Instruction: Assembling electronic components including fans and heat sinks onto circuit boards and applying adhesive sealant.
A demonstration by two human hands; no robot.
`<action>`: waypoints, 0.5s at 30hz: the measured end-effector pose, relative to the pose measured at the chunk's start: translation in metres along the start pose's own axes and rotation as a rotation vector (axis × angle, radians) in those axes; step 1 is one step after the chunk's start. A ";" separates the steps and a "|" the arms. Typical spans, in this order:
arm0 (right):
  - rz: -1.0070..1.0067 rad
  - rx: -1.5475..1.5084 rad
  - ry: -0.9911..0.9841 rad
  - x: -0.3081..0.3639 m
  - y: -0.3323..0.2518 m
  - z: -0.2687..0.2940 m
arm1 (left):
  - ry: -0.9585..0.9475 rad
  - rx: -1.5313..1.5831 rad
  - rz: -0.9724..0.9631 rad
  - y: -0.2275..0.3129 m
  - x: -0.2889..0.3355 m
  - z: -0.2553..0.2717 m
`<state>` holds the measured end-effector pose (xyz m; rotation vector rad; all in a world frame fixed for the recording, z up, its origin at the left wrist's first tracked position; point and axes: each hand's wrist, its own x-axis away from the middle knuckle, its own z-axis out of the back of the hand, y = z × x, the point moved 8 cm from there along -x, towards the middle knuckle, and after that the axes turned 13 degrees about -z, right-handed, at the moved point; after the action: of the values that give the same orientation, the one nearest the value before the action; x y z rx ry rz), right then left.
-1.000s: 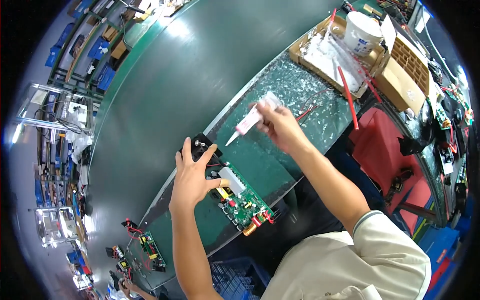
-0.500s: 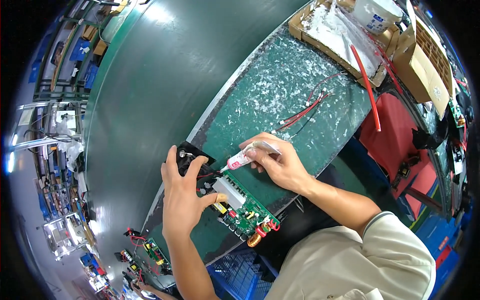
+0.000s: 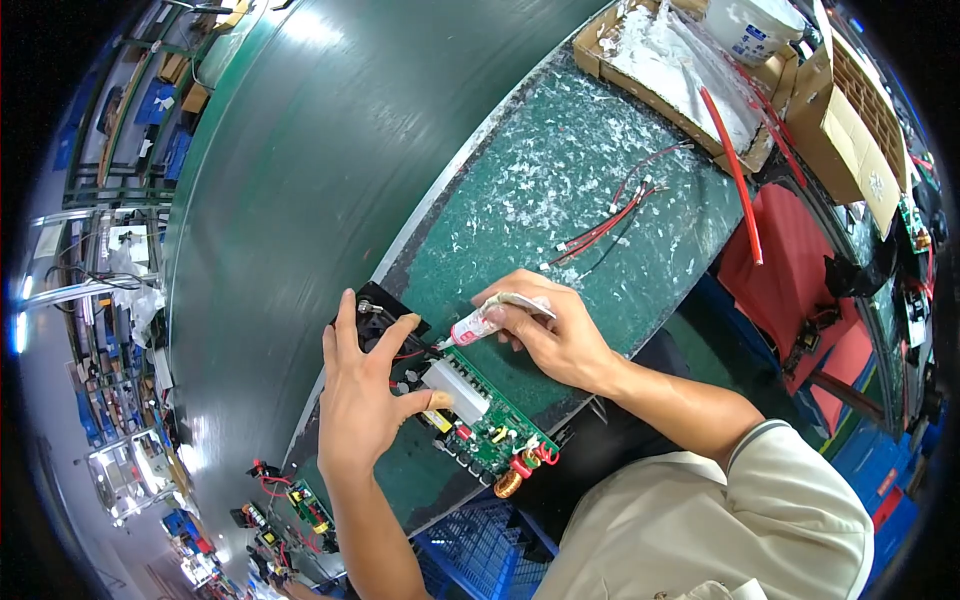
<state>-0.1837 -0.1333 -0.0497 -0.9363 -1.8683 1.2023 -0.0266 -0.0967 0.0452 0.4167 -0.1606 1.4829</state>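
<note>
A green circuit board (image 3: 515, 425) with a pale heat sink (image 3: 455, 391), coils and capacitors lies slanted on the bench. At its upper left end sits a black fan-like part (image 3: 395, 305), with dark and red wires running to the board. My left hand (image 3: 362, 395) spans both, fingers spread over the black part and thumb pressed by the heat sink, steadying the board. In my right hand (image 3: 555, 335) is a white and red squeeze tube (image 3: 470, 328), tilted down. Its nozzle meets the board's upper corner, where the wires come in. The palm side of my left hand is hidden.
Red and black cables (image 3: 605, 228) lie on the green bench (image 3: 480, 240), which is flecked with white bits. A cardboard tray (image 3: 640, 85) with white residue and a red rod (image 3: 735, 180) are far right. More boards (image 3: 310, 505) lie lower left; a blue crate (image 3: 480, 550) stands below.
My right hand and the tube have shifted very slightly left and down. My left hand has edged slightly left, still on the board and the black part.
</note>
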 end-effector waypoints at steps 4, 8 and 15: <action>0.016 0.000 0.002 -0.001 -0.002 0.000 | 0.008 0.001 -0.006 -0.001 0.000 0.000; -0.002 -0.024 0.011 -0.001 -0.001 0.001 | 0.014 -0.002 -0.002 -0.001 0.001 0.001; -0.033 -0.095 0.102 0.001 -0.005 0.015 | 0.015 -0.088 -0.091 -0.006 -0.002 0.009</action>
<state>-0.1978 -0.1395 -0.0498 -0.9961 -1.8657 1.0343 -0.0191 -0.1021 0.0521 0.3371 -0.1915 1.3836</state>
